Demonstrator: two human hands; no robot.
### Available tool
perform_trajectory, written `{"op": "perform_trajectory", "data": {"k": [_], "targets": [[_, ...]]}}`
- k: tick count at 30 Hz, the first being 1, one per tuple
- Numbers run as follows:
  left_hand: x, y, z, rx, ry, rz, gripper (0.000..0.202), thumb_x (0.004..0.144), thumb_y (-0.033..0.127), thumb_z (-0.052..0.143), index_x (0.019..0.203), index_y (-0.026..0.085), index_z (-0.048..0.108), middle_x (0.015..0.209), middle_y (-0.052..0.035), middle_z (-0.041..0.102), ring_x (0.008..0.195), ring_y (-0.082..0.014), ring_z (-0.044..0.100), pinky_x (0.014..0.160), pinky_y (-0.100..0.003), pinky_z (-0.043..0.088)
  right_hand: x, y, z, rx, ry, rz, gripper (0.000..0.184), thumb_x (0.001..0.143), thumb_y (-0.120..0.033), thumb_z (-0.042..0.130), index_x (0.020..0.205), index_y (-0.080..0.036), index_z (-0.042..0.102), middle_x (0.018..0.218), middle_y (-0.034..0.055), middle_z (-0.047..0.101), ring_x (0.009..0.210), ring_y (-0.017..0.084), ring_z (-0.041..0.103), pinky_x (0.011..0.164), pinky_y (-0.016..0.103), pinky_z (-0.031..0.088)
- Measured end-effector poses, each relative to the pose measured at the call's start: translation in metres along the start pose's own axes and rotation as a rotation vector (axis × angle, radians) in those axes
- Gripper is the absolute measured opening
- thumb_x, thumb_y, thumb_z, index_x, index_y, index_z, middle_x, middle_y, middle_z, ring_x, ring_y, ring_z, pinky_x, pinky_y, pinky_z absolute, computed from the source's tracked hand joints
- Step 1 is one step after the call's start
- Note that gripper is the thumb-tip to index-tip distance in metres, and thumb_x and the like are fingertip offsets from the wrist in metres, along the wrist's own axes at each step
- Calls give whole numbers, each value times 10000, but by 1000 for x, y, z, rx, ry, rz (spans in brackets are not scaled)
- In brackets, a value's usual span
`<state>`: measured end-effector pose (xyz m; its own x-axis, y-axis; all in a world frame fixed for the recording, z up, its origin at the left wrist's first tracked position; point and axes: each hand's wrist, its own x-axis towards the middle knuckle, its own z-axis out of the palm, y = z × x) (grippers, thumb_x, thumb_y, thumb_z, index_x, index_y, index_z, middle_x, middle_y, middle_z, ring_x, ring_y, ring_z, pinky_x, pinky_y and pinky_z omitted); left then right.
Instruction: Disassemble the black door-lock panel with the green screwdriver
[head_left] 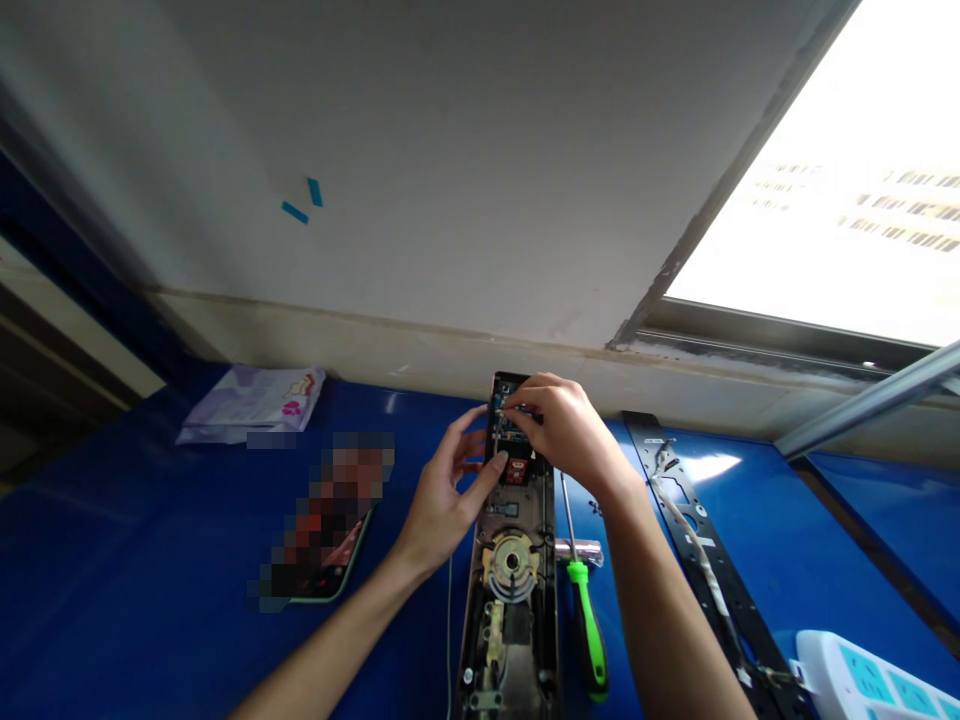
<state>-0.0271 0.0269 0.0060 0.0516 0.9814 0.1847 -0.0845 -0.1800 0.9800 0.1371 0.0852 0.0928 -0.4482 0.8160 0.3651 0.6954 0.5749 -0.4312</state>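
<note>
A long opened door-lock body lies lengthwise on the blue table, its circuit board and brass spindle showing. My left hand rests against the lock's left edge, fingers spread, thumb touching the board near a red part. My right hand is at the lock's far end, fingers pinched together on a small part of the circuit board that I cannot make out.
A green-handled screwdriver lies right of the lock. A black metal plate with a white cable lies further right, a white power strip at the bottom right. A phone and a plastic packet lie left.
</note>
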Motion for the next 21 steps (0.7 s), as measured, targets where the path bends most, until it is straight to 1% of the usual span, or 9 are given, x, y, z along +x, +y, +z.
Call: {"op": "perform_trajectory", "data": {"k": [5,15,21], "targets": [[1,0,0,-3,8,-4,640,934,470,719,1478,240,473,1345,-129,700,1200,-301,684,1032,-465,530,-1,2,-3,-22,-15,-17,151,908,-91,704,958,-164,826,976,83,770,906,213,693,853,336,531],[0,1,-1,-5,5,-1,631,938,461,716,1479,243,477,1333,-124,706,1196,-301,687,1026,-455,543,0,1,2,-11,-40,-65,160,916,-102,705,953,-185,836,981,86,785,947,228,703,883,346,541],[-2,2,-2,-7,-4,-4,617,950,469,702,1480,249,476,1350,-123,701,1220,-302,677,1042,-455,533,1,2,5,26,-35,-79,216,917,-61,681,994,-207,820,982,65,790,927,200,716,865,306,540]]}}
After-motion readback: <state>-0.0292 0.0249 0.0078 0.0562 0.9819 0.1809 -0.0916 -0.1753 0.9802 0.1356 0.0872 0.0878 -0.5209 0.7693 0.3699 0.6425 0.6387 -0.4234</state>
